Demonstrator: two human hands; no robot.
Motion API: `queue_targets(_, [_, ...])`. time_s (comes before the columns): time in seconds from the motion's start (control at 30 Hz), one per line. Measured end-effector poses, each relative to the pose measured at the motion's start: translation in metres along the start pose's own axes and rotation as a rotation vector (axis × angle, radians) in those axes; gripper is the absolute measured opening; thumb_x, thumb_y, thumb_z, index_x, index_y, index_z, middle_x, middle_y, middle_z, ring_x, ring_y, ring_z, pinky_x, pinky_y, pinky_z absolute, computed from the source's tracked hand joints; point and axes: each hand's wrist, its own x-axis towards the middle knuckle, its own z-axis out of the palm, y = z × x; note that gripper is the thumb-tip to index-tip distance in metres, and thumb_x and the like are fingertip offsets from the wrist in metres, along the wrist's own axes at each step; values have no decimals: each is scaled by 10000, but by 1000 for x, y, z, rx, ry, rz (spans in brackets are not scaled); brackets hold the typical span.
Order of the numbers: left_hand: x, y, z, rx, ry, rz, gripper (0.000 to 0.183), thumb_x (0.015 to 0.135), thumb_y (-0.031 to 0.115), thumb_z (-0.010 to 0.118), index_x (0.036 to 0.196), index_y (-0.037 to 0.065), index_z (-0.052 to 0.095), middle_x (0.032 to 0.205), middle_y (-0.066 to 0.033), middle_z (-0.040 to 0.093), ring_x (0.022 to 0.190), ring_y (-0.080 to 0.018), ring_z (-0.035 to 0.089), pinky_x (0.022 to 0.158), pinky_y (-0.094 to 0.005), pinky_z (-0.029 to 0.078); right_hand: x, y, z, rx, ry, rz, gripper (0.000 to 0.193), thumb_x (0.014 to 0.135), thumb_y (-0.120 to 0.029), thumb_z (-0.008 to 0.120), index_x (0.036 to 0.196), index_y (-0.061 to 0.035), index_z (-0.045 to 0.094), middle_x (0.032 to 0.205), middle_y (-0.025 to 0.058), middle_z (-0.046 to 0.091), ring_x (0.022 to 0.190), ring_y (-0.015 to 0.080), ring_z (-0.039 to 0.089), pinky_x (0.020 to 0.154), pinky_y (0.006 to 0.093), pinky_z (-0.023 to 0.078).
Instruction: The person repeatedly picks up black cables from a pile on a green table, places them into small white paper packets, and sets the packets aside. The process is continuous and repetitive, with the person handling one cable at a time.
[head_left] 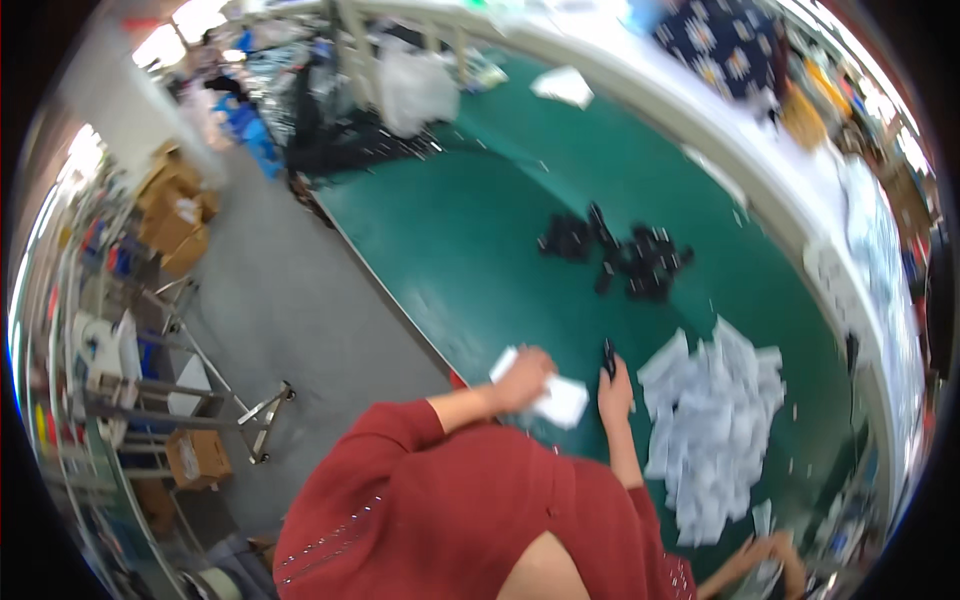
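My left hand (527, 380) is closed over a flat white rectangular piece (563, 403) at the near edge of the green table; blur hides whether it is paper or a thin bag. A little to the right, my right hand (615, 392) grips a small black object (608, 355) that points away from me, its exact kind too blurred to make out. Farther off on the table lie loose black pieces (650, 262) in a heap, with a smaller dark clump (566, 236) beside them. Right of my right hand spreads a pile of pale, translucent bags (715, 415).
The green table (430, 260) has a raised white ledge (740, 140) along its far side. Black plastic (350, 150) and a white bag (418, 92) sit at its far left end. Another person's hands (765, 555) work at lower right. A wheeled metal rack (255, 415) stands left.
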Motion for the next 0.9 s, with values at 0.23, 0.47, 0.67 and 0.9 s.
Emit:
queue_targets(0.23, [4,20,-19,-215,168,-6,160,738,48,675,890,34,632,922,-136,566,930,-337,549,824,-423,460,-23,19,-1,68,-21,236,440,895,-227,560,1308,-88,497,1165,200,611,1041,388,600,895,439,472])
queue_targets(0.47, [6,35,-4,-315,-119,73,217,784,73,688,989,56,618,971,-108,563,890,-307,589,749,-381,500,-35,20,-1,112,26,226,422,898,-216,561,1299,-100,502,1093,202,616,962,371,614,834,447,483])
queue_targets(0.67, [12,37,14,-205,-121,74,168,767,85,695,906,46,610,901,-96,575,847,-302,594,715,-382,501,-52,-3,-15,427,-47,371,416,898,-160,586,1300,-73,522,796,79,609,600,166,609,585,306,481])
queue_targets(0.9, [11,26,16,-465,-121,-176,74,802,41,676,847,19,622,795,-92,588,683,-215,584,634,-323,479,-103,-4,-27,565,-208,347,399,902,-122,587,1298,-80,558,826,57,630,708,127,617,639,264,480])
